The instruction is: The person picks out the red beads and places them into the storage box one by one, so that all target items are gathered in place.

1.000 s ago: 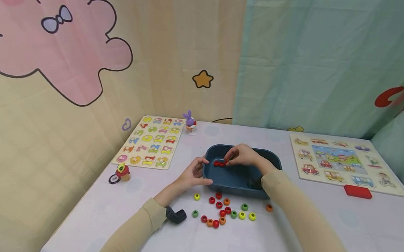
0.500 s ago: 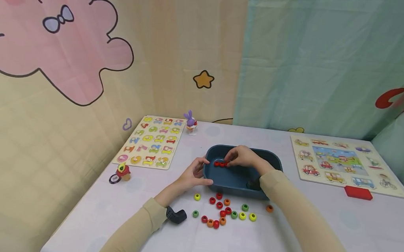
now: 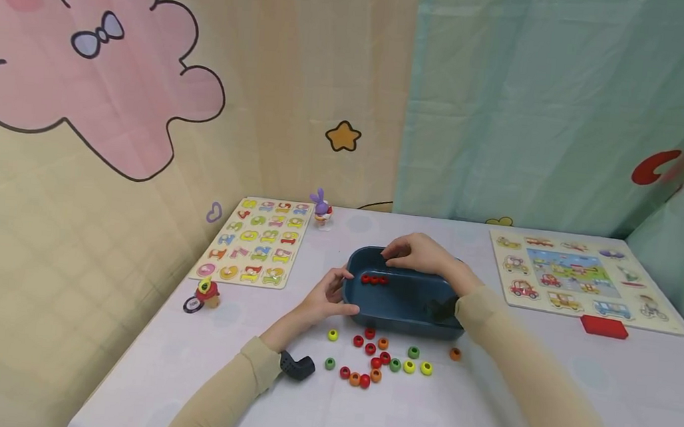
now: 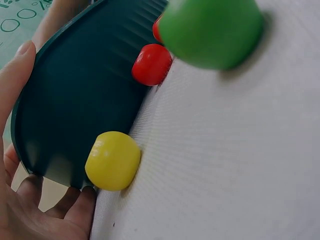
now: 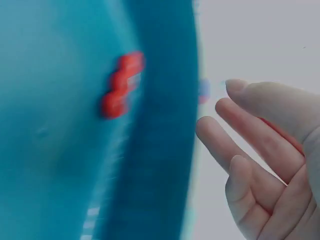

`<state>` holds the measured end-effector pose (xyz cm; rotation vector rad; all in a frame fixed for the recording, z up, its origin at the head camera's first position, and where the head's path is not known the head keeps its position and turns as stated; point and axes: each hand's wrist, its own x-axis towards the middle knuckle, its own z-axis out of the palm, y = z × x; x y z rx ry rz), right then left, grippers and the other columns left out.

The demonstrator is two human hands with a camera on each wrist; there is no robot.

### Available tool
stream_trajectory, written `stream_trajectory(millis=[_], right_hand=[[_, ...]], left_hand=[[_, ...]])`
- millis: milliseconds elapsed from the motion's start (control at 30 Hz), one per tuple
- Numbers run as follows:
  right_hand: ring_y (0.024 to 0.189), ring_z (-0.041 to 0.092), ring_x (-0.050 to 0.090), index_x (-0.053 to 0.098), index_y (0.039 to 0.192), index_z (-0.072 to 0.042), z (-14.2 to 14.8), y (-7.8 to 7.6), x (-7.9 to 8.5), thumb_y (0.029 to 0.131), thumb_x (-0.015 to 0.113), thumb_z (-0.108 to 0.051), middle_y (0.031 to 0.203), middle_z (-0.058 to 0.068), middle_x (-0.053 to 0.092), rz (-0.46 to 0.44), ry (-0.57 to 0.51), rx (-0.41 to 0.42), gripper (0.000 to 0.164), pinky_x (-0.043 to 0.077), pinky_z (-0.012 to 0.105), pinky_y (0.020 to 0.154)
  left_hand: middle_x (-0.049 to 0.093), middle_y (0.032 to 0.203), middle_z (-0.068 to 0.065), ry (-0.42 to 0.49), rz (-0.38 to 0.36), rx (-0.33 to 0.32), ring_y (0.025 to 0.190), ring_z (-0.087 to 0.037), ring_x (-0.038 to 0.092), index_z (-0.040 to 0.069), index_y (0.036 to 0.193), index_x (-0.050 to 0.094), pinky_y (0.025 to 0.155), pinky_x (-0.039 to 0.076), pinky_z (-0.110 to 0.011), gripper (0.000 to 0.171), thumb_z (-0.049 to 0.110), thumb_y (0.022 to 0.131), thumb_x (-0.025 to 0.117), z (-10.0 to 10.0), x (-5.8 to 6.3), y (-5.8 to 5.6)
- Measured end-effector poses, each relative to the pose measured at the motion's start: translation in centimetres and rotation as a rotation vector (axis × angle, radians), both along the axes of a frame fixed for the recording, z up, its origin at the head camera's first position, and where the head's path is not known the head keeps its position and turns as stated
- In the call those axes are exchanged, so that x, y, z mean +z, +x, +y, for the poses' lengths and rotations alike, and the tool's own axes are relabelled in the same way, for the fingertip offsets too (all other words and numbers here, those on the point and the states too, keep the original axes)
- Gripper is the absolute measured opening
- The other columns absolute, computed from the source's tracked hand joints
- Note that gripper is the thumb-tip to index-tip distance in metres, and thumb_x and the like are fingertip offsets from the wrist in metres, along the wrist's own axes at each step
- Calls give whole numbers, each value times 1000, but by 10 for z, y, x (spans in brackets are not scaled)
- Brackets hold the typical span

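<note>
A dark blue rectangular tub (image 3: pixel 405 326) stands on the table. My left hand (image 3: pixel 326 296) holds its left end, thumb and fingers spread around the rim and outer wall. Inside the tub, a short row of red beads (image 3: pixel 374 280) lies near the left end; the right wrist view shows the same red beads (image 5: pixel 120 85), blurred. Over the tub's back rim is my right hand (image 3: pixel 420 253), its fingers loosely bent with nothing between them. Close by the tub's outer wall, the left wrist view has a yellow bead (image 4: pixel 112 161), a red bead (image 4: pixel 151 65) and a green bead (image 4: pixel 212 30).
Several loose beads (image 3: pixel 376 363) lie in front of the tub. A number puzzle board (image 3: pixel 255 240) is at the back left, a vehicle puzzle board (image 3: pixel 584 279) at the right with a red block (image 3: pixel 604 326) before it. Small figures (image 3: pixel 208 292) stand at the left.
My right hand has let go of the red bead, leaving it in the row, and has lifted back toward the tub's rear rim. The left hand has stayed put.
</note>
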<state>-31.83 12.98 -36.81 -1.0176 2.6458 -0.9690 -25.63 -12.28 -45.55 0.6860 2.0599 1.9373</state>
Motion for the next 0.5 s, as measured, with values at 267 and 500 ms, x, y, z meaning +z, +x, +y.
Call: stream_trajectory(millis=[267,500], right_hand=[[80,9,60,63,107,-13,8,55,27,83,63,-26,100,2,64,13,-170,92,27,52,27,70],[71,7,58,64,101,-17,9,107,-2,83,64,-27,94,-4,65,-10,-197,207,22,51,24,56]], left_hand=[[16,147,-4,5,-23,-12,130,-21,25,8,122,35,102,29,-35,59,8,75,71,-1,4,0],[12,147,-11,-30,-11,-28,131,-25,22,-1,124,30,102,28,-40,63,8,76,70,1,20,10]])
